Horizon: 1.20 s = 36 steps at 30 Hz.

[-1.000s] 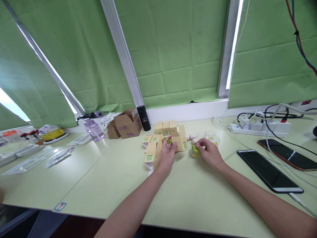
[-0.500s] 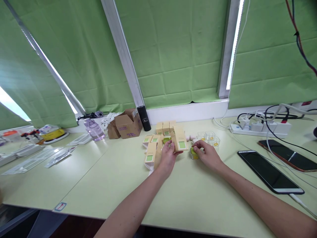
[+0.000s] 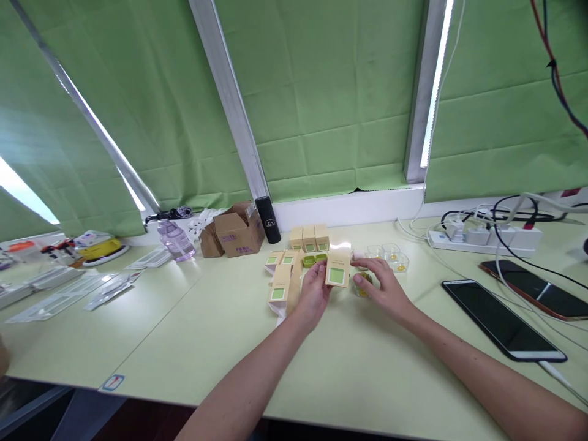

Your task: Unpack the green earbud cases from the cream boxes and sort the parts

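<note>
My left hand (image 3: pixel 316 288) pinches a small tan carton (image 3: pixel 337 269) with a green square on its front, held above the table. To its right, my right hand (image 3: pixel 380 283) has its fingers stretched toward the carton, apart from it. Below the right thumb a small clear case (image 3: pixel 362 286) with yellow inside sits on the table, partly covered by the hand. Green cases (image 3: pixel 309 262) lie just behind my left hand. Left of it are several more tan cartons (image 3: pixel 279 288), and three upright cartons (image 3: pixel 309 237) stand behind. Clear cups (image 3: pixel 390 252) with yellow contents are beyond my right hand.
A cardboard box (image 3: pixel 241 231), a black cylinder (image 3: pixel 267 219) and a purple bottle (image 3: pixel 175 241) stand along the back. On the right are two phones (image 3: pixel 503 318), cables and a power strip (image 3: pixel 482 237). Flat white packets (image 3: pixel 113 291) lie at left.
My right hand has let go of the small case and opened its fingers. The carton in my left hand has turned more toward me and tilted. A second green case shows behind it.
</note>
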Available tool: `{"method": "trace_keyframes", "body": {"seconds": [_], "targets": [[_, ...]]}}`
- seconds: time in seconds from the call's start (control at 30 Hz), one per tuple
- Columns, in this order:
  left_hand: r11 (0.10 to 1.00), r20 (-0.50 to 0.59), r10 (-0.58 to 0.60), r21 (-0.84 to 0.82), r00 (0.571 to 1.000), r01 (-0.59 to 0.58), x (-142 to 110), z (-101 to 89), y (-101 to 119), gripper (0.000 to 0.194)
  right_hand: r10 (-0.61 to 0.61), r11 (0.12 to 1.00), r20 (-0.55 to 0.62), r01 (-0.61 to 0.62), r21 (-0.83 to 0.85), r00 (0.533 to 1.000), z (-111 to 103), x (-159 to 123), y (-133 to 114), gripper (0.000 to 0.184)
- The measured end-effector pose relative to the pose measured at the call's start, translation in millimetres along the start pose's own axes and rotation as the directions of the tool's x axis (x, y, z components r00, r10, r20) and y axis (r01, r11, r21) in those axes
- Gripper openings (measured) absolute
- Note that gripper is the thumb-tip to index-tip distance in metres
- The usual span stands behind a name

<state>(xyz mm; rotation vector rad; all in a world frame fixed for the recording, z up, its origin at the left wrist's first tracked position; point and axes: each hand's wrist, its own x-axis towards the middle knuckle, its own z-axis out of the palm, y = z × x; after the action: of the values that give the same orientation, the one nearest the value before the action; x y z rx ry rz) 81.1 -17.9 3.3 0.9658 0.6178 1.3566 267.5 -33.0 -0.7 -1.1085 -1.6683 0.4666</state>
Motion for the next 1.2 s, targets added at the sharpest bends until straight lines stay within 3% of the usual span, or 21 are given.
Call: {"method": "trace_keyframes", "body": {"seconds": [0.57,0.8,1.2], "targets": [[0.990,0.043,-0.002,0.138,0.999,-0.004,-4.6,1.1,0.5,0.047,0.094,0.984,0.010,-0.094,0.152,0.996,-1.5,0.6,-4.6,0.045],[0.974,0.111,0.074,0.204,0.991,-0.096,-9.2,-0.3,7.2,0.042,0.178,0.953,-0.026,-0.166,0.253,0.984,-3.6,5.6,6.7,0.040],[0.906,0.285,0.150,0.342,0.947,-0.247,-16.7,3.2,4.9,0.056,0.201,0.960,-0.092,-0.177,0.218,0.975,-3.3,5.5,5.1,0.042]]}}
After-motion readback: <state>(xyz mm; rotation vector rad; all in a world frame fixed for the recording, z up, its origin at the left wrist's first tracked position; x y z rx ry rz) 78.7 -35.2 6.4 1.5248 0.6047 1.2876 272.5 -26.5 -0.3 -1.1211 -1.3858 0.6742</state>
